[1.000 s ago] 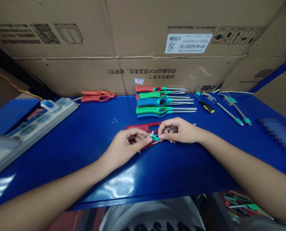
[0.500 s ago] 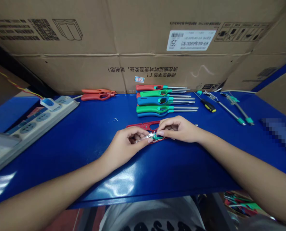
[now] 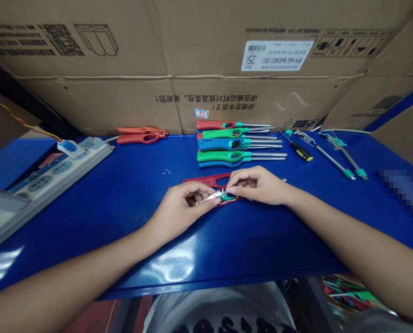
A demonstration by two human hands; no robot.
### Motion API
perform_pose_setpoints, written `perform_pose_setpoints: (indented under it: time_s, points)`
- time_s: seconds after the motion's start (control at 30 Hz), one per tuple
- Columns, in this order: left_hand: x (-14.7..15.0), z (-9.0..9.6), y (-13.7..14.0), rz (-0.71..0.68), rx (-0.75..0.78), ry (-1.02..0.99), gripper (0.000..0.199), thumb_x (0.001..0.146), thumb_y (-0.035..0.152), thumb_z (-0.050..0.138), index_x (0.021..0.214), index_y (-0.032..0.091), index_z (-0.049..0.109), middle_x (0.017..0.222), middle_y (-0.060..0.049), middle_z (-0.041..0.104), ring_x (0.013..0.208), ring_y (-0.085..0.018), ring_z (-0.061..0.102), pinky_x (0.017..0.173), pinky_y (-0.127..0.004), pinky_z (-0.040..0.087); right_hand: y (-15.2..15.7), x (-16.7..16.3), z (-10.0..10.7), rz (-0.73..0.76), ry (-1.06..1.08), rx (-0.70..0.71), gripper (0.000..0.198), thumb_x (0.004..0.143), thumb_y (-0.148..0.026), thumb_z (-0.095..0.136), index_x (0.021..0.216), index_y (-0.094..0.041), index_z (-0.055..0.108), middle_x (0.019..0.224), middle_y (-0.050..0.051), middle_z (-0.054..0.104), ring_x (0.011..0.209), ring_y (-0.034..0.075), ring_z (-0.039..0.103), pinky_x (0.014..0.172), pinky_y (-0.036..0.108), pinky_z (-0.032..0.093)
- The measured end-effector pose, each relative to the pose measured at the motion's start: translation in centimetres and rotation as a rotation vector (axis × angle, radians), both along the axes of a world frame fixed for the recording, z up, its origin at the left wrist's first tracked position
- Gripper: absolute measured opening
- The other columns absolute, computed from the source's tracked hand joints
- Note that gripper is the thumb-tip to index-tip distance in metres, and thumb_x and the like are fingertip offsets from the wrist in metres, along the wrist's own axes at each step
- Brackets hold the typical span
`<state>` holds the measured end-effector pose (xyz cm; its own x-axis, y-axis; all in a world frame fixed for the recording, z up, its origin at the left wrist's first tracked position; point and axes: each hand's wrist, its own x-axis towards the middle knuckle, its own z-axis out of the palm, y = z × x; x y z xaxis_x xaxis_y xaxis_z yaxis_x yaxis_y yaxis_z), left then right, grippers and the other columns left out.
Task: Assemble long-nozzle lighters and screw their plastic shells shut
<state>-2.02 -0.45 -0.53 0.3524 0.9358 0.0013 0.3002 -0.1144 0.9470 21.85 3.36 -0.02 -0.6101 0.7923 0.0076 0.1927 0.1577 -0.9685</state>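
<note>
Between thumb and fingers, my left hand (image 3: 185,203) pinches a clear lighter fuel tank (image 3: 208,198) tilted over the table. At its right end is a green trigger piece (image 3: 227,196) with a thin pale wire. My right hand (image 3: 257,185) is closed at that end, its thumb and index fingertip pressed together beside the green piece; what they grip is too small to make out. Beneath both hands lie two red lighter shell halves (image 3: 211,181), the nearer one mostly covered by my fingers.
Several gas lighters (image 3: 223,144) lie stacked behind my hands. Orange shells (image 3: 142,138) rest at back left. A screwdriver (image 3: 301,151) and two metal lighter tubes (image 3: 334,159) are at right. A power strip (image 3: 53,185) runs along the left; tiny pins (image 3: 166,172) lie mid-table.
The clear fuel tank has turned slightly in my left fingers. Both hands otherwise stay in nearly the same place.
</note>
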Motion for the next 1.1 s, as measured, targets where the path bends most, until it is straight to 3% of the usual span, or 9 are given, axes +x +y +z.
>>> perform_pose_setpoints:
  time_s: [0.37,0.73,1.1]
  points:
    - [0.09,0.0,0.03,0.007,-0.014,-0.016,0.023,0.08,0.037,0.078,0.091,0.017,0.076,0.082,-0.005,0.076,0.07,-0.015,0.065,0.064,-0.027,0.051,-0.09,0.05,0.15,-0.002,-0.013,-0.023,0.03,0.086,-0.043,0.073,0.088,-0.013,0.069,0.072,-0.001,0.061,0.052,0.006,0.047,0.048,0.021,0.036]
    - [0.0,0.1,-0.05,0.005,-0.02,-0.012,0.02,0.081,0.035,0.078,0.091,0.018,0.076,0.082,-0.004,0.075,0.069,-0.014,0.062,0.063,-0.025,0.048,-0.22,-0.07,0.25,0.017,0.03,0.012,0.021,0.087,-0.034,0.073,0.086,-0.012,0.07,0.076,0.0,0.065,0.056,0.006,0.048,0.053,0.022,0.037]
    - [-0.03,0.0,0.01,0.004,-0.026,-0.014,0.022,0.08,0.036,0.078,0.091,0.017,0.076,0.085,-0.005,0.076,0.072,-0.015,0.064,0.067,-0.027,0.049,-0.25,-0.15,-0.09,-0.01,-0.008,0.062,0.024,0.087,-0.037,0.072,0.086,-0.013,0.072,0.081,0.004,0.067,0.069,0.011,0.056,0.063,0.025,0.043]
